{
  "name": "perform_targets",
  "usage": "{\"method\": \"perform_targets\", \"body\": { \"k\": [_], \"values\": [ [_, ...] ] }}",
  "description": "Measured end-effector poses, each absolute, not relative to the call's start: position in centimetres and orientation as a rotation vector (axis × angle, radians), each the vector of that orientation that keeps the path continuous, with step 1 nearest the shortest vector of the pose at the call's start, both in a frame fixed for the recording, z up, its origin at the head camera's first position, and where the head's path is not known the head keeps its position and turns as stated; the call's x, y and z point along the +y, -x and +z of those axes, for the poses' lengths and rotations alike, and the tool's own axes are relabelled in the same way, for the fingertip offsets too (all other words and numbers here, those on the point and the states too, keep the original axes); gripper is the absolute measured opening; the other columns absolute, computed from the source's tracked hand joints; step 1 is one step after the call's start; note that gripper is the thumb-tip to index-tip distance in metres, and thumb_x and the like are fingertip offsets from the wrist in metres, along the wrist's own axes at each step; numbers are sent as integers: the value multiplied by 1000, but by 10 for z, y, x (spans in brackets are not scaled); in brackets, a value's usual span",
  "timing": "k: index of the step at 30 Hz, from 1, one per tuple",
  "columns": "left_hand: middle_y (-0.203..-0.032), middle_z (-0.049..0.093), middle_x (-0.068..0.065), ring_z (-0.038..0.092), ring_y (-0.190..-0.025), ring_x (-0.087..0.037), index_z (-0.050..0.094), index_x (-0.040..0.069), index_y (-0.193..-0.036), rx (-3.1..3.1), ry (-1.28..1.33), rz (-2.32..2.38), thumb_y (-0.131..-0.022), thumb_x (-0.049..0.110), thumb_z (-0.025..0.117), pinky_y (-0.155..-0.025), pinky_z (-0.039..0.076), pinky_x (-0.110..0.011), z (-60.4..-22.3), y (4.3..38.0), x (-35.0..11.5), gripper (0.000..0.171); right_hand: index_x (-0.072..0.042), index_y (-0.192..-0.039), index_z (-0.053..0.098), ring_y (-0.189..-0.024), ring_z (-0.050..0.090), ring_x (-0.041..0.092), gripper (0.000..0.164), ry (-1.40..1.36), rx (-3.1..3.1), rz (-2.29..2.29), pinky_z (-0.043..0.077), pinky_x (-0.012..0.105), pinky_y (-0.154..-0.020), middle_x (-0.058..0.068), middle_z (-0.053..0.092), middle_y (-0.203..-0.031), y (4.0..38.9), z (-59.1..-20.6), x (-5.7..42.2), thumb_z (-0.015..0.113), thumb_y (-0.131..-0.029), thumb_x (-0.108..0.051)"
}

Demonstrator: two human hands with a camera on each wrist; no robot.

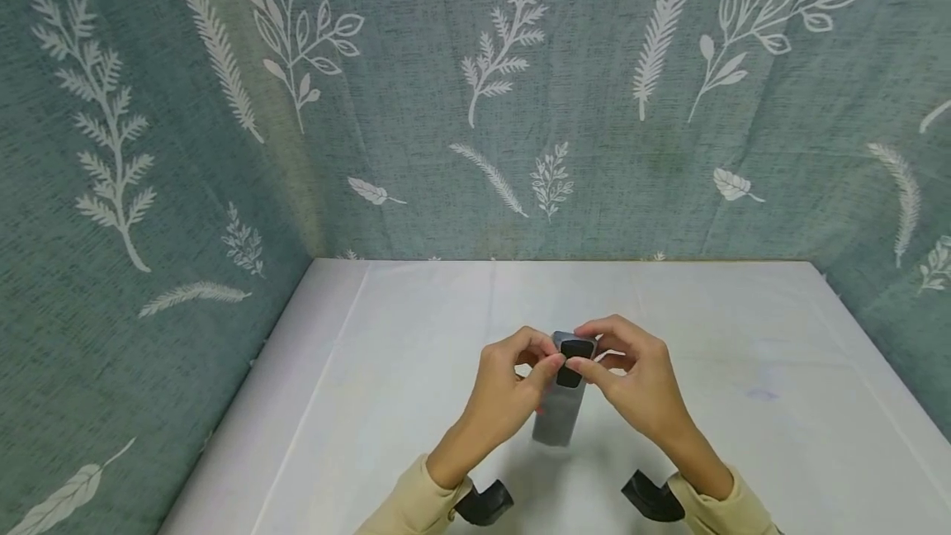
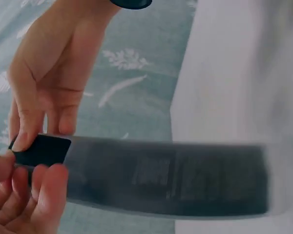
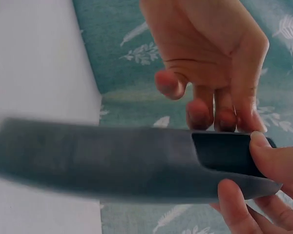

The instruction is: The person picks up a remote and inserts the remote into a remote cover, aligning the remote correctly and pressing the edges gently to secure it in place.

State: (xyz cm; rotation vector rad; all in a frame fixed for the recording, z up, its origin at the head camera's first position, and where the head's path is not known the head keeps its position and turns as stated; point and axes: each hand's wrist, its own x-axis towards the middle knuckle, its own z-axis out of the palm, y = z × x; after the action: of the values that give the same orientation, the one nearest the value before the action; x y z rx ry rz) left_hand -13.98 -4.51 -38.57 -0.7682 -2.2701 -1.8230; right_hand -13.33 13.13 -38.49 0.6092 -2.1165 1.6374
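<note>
A long, slightly curved grey case (image 1: 557, 418) with a black panel (image 1: 577, 348) at its top end is held upright over the white table. My left hand (image 1: 505, 382) pinches that top end from the left, its thumb on the black part. From the other side my right hand (image 1: 642, 382) grips the same end, with the two thumbs almost meeting. In the left wrist view the grey case (image 2: 210, 180) blurs toward its lower end. The right wrist view has the right thumb on the edge of the black panel (image 3: 224, 152); some fingers are hidden behind the case.
A white-covered table (image 1: 416, 337) lies under the hands. Green-blue curtains (image 1: 416, 106) with white leaf prints close it off at the back and both sides. Black wrist mounts (image 1: 484, 504) hang below the beige sleeves (image 1: 419, 498).
</note>
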Motion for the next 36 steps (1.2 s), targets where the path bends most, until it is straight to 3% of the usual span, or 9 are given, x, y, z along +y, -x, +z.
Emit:
{"method": "perform_targets", "body": {
  "k": [5,11,15,18,22,25,28,32,36],
  "values": [
    [-80,66,-18,67,-71,-31,62,-2,-90,-2217,582,-2175,-94,18,60,-49,56,-39,-386,137,-48,21,-5,-104,67,-82,63,12,40,-640,-2096,1589,56,24,-65,5,64,-95,131,-384,133,80,-68,8],
    [-81,69,-21,69,-76,-31,61,-11,-79,-2255,331,-2501,-95,44,52,-51,56,-46,-387,139,-53,59,2,-98,68,-83,63,14,41,-741,-1968,1571,56,25,-66,11,62,-93,126,-383,129,80,-62,17],
    [-84,69,-23,69,-76,-35,61,-13,-77,-2266,211,-2651,-90,54,54,-49,55,-48,-389,141,-53,68,2,-95,70,-81,64,12,45,-768,-1910,1457,56,23,-65,11,63,-92,124,-386,127,81,-55,19],
    [-86,69,-24,69,-76,-35,64,-12,-81,-2237,159,-2728,-88,52,60,-49,55,-46,-390,141,-52,64,3,-95,71,-84,66,12,42,-827,-1864,1382,56,22,-65,12,65,-92,122,-390,127,81,-56,18],
    [-89,69,-21,70,-76,-33,66,-8,-94,-2125,131,-2815,-88,37,65,-49,56,-39,-392,144,-53,45,6,-96,71,-91,67,17,22,-967,-1772,1349,54,21,-72,18,68,-96,122,-392,126,76,-75,2],
    [-89,69,-17,70,-73,-29,62,-3,-92,-2019,102,-2879,-88,27,66,-49,56,-35,-393,145,-53,31,8,-96,71,-94,67,22,19,-1060,-1676,1294,53,21,-78,20,68,-97,122,-390,125,68,-86,-7],
    [-84,68,-11,70,-69,-23,56,1,-86,-1925,60,-2951,-87,22,66,-50,56,-34,-394,145,-53,23,12,-92,70,-93,67,27,16,-1111,-1557,1222,54,23,-79,24,68,-96,123,-387,121,66,-87,-2],
    [-82,67,-10,70,-69,-21,59,1,-91,-1849,33,-3032,-88,19,64,-52,57,-32,-393,144,-52,19,16,-82,69,-86,66,32,14,-1128,-1420,1187,55,25,-78,27,66,-89,125,-385,117,63,-87,4],
    [-88,63,-11,68,-69,-21,56,-1,-95,-1816,-13,-3034,-89,15,63,-53,57,-32,-394,143,-51,19,9,-80,71,-78,63,28,6,-1054,-1513,1232,54,22,-73,23,64,-86,124,-389,120,68,-83,5]
  ]
}}
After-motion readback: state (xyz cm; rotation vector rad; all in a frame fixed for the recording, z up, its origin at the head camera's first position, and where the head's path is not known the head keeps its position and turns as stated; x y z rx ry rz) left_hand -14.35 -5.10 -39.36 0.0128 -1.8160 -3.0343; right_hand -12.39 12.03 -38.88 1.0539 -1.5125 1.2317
